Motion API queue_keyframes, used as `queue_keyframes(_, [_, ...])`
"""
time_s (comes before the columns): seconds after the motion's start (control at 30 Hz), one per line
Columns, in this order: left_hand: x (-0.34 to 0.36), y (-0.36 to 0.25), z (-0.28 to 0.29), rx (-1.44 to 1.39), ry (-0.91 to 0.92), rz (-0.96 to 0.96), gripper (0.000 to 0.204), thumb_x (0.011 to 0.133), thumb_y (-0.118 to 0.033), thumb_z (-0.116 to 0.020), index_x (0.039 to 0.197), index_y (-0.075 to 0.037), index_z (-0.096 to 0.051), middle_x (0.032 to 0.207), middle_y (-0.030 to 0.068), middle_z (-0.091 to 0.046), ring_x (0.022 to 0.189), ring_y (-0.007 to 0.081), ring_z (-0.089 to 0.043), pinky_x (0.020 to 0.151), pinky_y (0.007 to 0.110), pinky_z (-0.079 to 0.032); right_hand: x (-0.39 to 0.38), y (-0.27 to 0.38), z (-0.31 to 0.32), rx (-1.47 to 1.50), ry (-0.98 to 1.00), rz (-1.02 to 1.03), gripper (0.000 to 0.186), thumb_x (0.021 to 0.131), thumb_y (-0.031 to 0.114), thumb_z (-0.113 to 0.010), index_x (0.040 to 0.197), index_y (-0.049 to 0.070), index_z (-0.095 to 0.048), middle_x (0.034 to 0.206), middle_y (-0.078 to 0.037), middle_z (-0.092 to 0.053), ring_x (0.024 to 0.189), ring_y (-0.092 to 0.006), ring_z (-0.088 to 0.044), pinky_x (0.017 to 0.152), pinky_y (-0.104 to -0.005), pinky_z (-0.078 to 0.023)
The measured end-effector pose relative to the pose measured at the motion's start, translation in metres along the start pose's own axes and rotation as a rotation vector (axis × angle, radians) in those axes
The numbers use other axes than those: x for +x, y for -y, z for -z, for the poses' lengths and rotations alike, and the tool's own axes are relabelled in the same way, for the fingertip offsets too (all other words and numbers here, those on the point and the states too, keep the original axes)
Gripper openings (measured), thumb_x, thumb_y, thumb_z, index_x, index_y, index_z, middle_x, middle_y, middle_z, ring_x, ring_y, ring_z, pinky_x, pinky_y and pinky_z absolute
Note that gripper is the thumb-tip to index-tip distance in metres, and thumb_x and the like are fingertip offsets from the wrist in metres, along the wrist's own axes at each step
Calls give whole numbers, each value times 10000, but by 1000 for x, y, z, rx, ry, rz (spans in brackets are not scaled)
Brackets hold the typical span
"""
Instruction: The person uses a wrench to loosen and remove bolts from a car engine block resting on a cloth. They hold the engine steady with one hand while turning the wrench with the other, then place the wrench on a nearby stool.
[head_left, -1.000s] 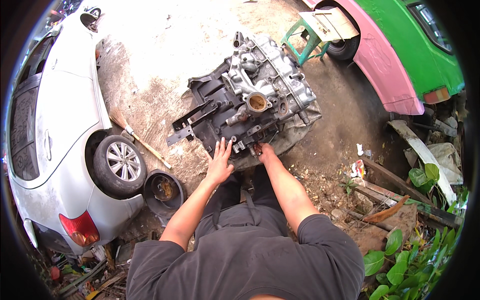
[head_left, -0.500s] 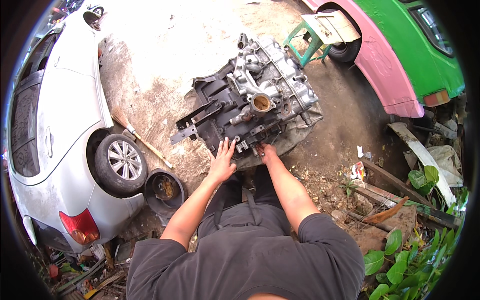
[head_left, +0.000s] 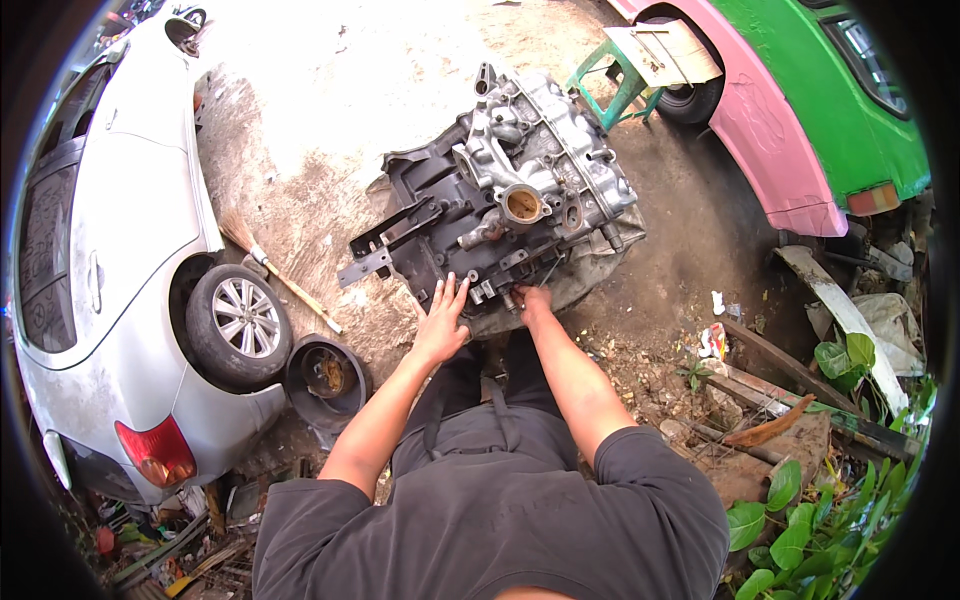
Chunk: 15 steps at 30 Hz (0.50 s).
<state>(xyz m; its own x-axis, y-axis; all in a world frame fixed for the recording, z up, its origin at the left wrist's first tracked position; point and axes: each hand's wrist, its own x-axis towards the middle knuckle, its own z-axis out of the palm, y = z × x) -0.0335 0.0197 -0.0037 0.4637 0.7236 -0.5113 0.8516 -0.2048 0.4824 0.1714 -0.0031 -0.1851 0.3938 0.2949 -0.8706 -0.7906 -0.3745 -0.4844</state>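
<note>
A grey metal engine (head_left: 520, 160) rests on a dark cloth (head_left: 590, 278) on the ground before me, its round brass-coloured opening (head_left: 522, 204) facing up. My left hand (head_left: 441, 325) lies against the near left edge of the dark block, fingers spread and stretched out. At the near edge, to the right of it, my right hand (head_left: 533, 302) is closed low beside the engine. Its fingertips are partly hidden there, and what they hold cannot be made out. A thin rod slants up from the engine close to that hand.
A silver car (head_left: 120, 230) stands at left, with a broom (head_left: 290, 288) and a black bucket (head_left: 340, 405) beside it. Back right are a green stool (head_left: 615, 95) topped with cardboard and a pink-and-green vehicle (head_left: 770, 110). Wood scraps (head_left: 790, 365) and leafy plants (head_left: 800, 530) lie right.
Both hands stay at nearly the same spots on the engine. The right hand shifts very slightly. The whole view has moved a little.
</note>
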Motion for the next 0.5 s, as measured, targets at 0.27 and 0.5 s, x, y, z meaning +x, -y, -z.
queue_keyframes(0.27, [-1,0,-1,-10,-17,-10,960,761,-116,-616,1573,-240,-118,1645,90,-37,1507,314,-85,1113,719,-21,-6,11,9,-47,103,-160,149,937,-5,-498,1082,-17,-533,994,-195,-649,830,-306,-688,715,-370,-592])
queue_keyframes(0.5, [-1,0,-1,21,-11,-2,953,769,-109,-608,1573,-240,-115,1645,87,-33,1507,314,-81,1115,716,-21,-1,6,10,-80,107,-59,190,970,43,-455,1124,-39,-531,1053,-211,-655,885,-305,-688,745,-368,-597])
